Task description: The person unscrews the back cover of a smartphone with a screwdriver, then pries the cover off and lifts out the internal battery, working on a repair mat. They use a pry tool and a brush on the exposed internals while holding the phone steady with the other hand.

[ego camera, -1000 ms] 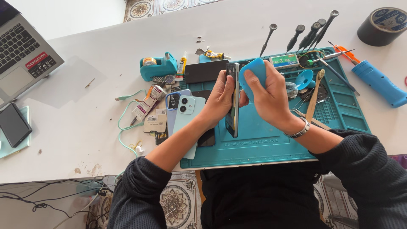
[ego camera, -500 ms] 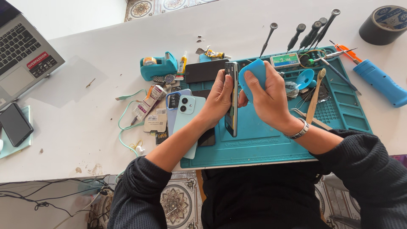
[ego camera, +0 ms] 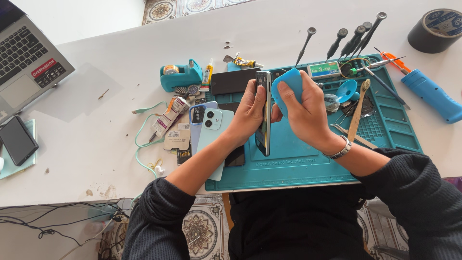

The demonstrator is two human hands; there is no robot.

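1. White table (ego camera: 288, 33) carries a teal work mat (ego camera: 308, 163) at its near edge, right of centre; patterned floor tiles show past the far and near edges.
2. Left hand (ego camera: 248, 113) grips a dark phone (ego camera: 263, 113) held on edge above the mat's middle, thumb on the near face, fingers wrapped behind it.
3. Right hand (ego camera: 305, 108) is clenched around a blue pad (ego camera: 288, 86), pressing it against the phone's right face near the top end.
4. Mat surface below the hands, toward the near edge, is bare.
5. Just left of the left wrist, a pale green phone (ego camera: 214, 132) and a blue phone back (ego camera: 197, 120) overlap the mat's left edge.
6. Right of the right hand, a wooden-handled tool (ego camera: 358, 108) and a blue suction cup (ego camera: 347, 90) lie in the mat's right half.
7. Screwdrivers (ego camera: 353, 38) stand along the mat's far edge.
8. A teal tape dispenser (ego camera: 180, 76) sits beyond the mat's far left corner.
9. A blue handled tool (ego camera: 430, 94) and a black tape roll (ego camera: 435, 29) lie near the table's right edge.
10. A laptop (ego camera: 26, 58) occupies the far left corner; a black phone (ego camera: 17, 140) lies at the left edge.
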